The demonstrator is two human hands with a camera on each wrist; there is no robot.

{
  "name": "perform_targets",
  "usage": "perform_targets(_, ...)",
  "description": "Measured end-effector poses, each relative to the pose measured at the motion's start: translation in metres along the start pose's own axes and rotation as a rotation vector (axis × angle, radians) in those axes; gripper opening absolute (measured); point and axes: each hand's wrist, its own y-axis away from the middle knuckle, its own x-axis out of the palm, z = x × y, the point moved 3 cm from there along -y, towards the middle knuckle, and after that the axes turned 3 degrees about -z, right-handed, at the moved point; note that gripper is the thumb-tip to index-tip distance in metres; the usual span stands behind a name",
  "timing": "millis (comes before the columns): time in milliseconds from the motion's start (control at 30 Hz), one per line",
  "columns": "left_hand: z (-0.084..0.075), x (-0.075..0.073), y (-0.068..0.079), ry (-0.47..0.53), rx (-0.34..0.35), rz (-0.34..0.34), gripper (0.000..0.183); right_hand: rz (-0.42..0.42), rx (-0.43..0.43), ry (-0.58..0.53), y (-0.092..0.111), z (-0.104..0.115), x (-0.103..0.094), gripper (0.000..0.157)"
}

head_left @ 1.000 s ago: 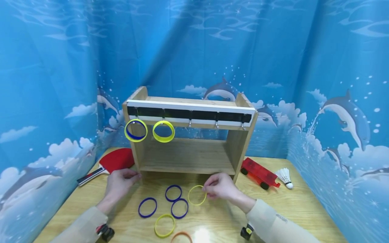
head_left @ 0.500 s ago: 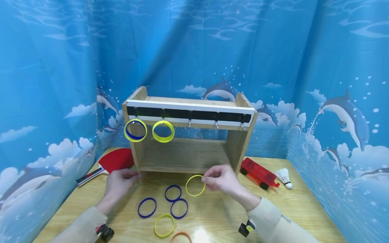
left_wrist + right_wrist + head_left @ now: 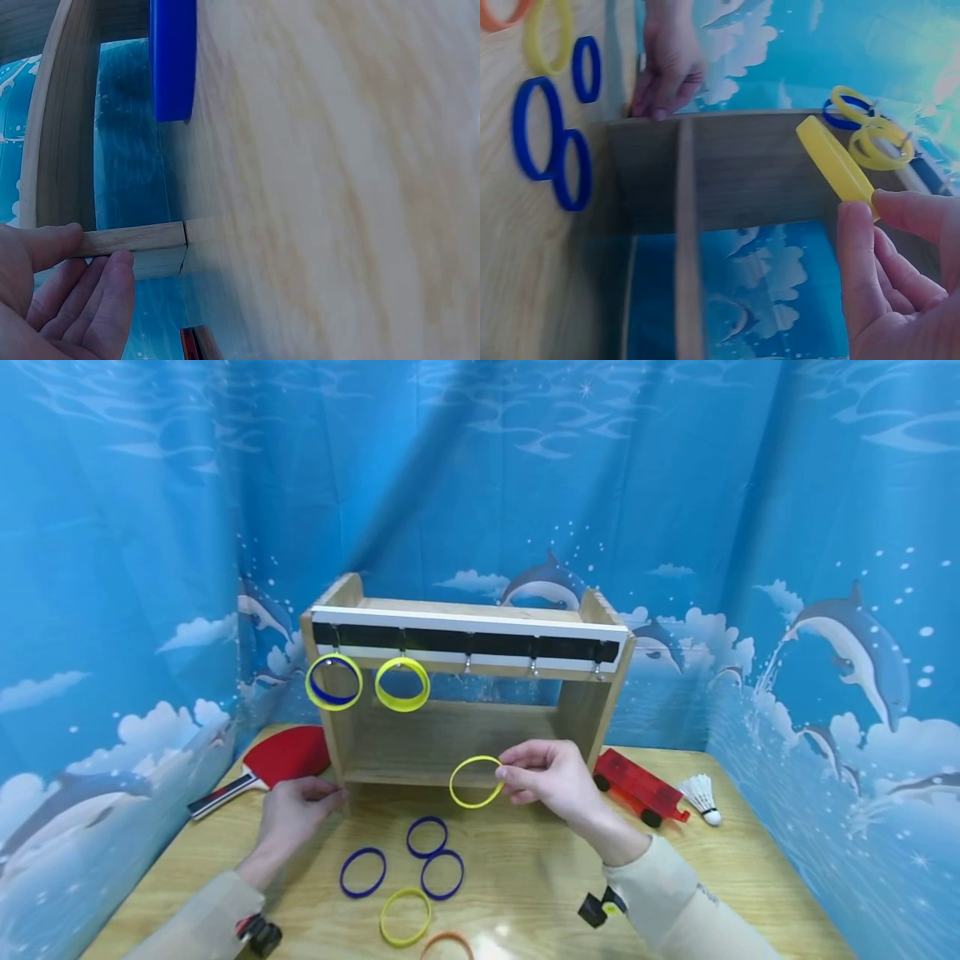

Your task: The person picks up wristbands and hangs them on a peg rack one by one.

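Note:
My right hand (image 3: 551, 781) pinches a thin yellow wristband (image 3: 832, 165) between thumb and fingers, raised in front of the wooden shelf's (image 3: 457, 731) lower board. At the shelf's lower left end, my left hand (image 3: 292, 818) grips the edge of the side panel (image 3: 135, 238). Metal hooks (image 3: 468, 665) line the black strip (image 3: 502, 645) on the shelf's front. A yellow wristband with a blue wristband (image 3: 334, 700) inside it hangs at the far left hook. Yellow banding (image 3: 403, 704) hangs from the second hook; how many bands is unclear.
Several wristbands lie on the table (image 3: 540, 902): blue ones (image 3: 342, 878), a yellow one (image 3: 406, 942) and an orange one (image 3: 447, 935) cut off by the frame. A red paddle (image 3: 292, 753) lies left; a red toy cart (image 3: 637, 785) and a shuttlecock (image 3: 701, 797) lie right.
My right hand has raised the yellow wristband from low over the table to the height of the shelf's lower board. The left hand has stayed in place.

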Motion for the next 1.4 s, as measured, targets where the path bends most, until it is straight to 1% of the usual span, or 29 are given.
perform_targets(67, 0.000, 0.000, 0.000, 0.000, -0.001, 0.000, 0.019, -0.001, -0.011, -0.013, 0.000, 0.005, 0.000, 0.037)
perform_targets(300, 0.001, 0.000, 0.000, 0.003, -0.010, 0.006, 0.020, -0.004, -0.053, -0.038, 0.001, 0.020, 0.000, 0.030)
perform_targets(633, 0.002, 0.000, -0.001, 0.007, -0.013, 0.008, 0.020, -0.057, -0.093, -0.124, -0.002, 0.040, 0.007, 0.021)
perform_targets(767, 0.002, 0.000, -0.001, 0.005, -0.005, 0.004, 0.020, -0.077, -0.102, -0.170, -0.002, 0.047, 0.010, 0.022)
perform_targets(967, 0.000, 0.000, 0.000, 0.008, -0.004, -0.003, 0.019, -0.115, -0.114, -0.201, -0.004, 0.058, 0.013, 0.025)
perform_targets(1167, 0.002, 0.000, 0.000, 0.005, -0.020, 0.008, 0.019, -0.145, -0.131, -0.284, -0.007, 0.064, 0.015, 0.020)
perform_targets(1300, 0.003, 0.001, -0.001, 0.002, -0.025, 0.013, 0.018, -0.177, -0.148, -0.339, -0.011, 0.065, 0.016, 0.019)
perform_targets(1400, 0.003, 0.001, -0.001, 0.002, -0.016, 0.006, 0.018, -0.199, -0.155, -0.372, -0.014, 0.065, 0.018, 0.018)
